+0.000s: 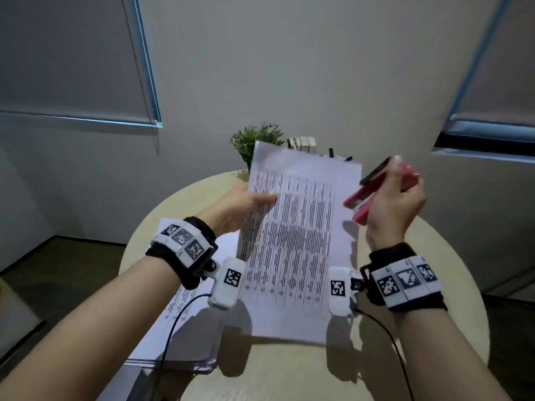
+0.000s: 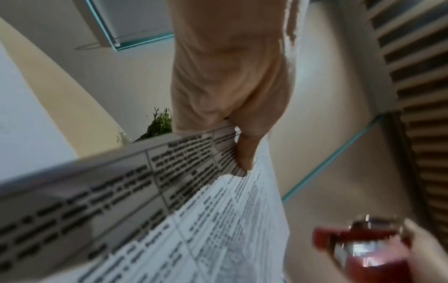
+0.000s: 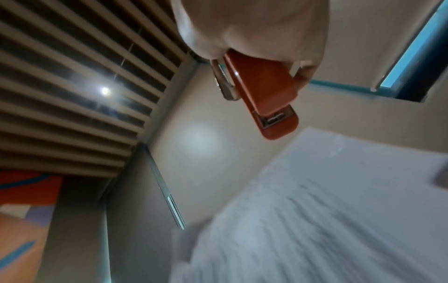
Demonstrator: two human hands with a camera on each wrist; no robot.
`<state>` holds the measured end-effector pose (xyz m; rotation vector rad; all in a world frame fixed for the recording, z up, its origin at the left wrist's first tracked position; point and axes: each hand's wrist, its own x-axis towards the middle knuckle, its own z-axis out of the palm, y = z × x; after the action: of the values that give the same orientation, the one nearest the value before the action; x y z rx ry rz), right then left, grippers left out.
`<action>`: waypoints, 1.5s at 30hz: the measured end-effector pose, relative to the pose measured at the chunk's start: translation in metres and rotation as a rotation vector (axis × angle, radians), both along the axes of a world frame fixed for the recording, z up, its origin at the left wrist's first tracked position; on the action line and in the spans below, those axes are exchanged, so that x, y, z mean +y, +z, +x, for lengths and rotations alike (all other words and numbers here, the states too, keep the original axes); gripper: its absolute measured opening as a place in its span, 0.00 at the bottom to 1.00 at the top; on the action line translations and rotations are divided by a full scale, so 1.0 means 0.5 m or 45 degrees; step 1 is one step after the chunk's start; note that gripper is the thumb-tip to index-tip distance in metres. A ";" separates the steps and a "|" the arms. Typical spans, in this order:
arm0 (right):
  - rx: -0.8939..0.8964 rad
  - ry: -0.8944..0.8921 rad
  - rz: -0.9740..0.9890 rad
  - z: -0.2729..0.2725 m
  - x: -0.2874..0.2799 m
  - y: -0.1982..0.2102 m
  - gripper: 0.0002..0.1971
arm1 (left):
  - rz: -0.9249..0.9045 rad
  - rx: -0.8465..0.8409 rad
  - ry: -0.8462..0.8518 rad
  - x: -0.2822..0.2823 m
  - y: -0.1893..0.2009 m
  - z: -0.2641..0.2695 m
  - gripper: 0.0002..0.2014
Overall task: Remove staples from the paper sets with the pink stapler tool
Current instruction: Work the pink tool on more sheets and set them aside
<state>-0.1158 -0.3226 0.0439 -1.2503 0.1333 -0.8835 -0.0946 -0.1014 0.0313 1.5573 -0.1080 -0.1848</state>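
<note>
Now the left hand (image 1: 243, 202) pinches a printed white paper set (image 1: 292, 241) while the right hand (image 1: 393, 204) grips the pink stapler tool (image 1: 359, 202); next, locate its staple.

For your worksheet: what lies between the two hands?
The printed paper set, gripped at its edge by the left hand; the right hand holds the pink stapler beside it. Head view.
</note>
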 end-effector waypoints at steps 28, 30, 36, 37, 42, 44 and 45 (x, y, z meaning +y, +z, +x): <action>0.200 0.286 0.231 0.047 0.086 0.015 0.19 | 0.243 0.058 -0.377 -0.121 -0.131 -0.061 0.07; 0.182 0.255 0.214 0.048 0.087 0.015 0.20 | 0.267 0.052 -0.380 -0.122 -0.133 -0.061 0.06; 0.151 0.176 0.064 0.067 0.093 0.000 0.23 | 0.281 0.010 -0.407 -0.130 -0.147 -0.071 0.10; 0.153 0.185 0.060 0.068 0.092 -0.001 0.23 | 0.286 0.007 -0.414 -0.132 -0.147 -0.073 0.09; 0.129 0.218 0.267 0.059 0.080 0.009 0.18 | 0.269 0.132 -0.368 -0.107 -0.128 -0.060 0.05; 0.099 0.149 0.355 0.061 0.069 0.014 0.17 | 0.248 0.197 -0.294 -0.074 -0.109 -0.049 0.03; 0.080 0.116 0.401 0.064 0.061 0.016 0.17 | 0.251 0.206 -0.243 -0.049 -0.098 -0.040 0.03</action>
<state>-0.0839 -0.2919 0.0517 -0.9820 0.2534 -0.7138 -0.1145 -0.1257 -0.0178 1.7216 -0.1135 -0.4833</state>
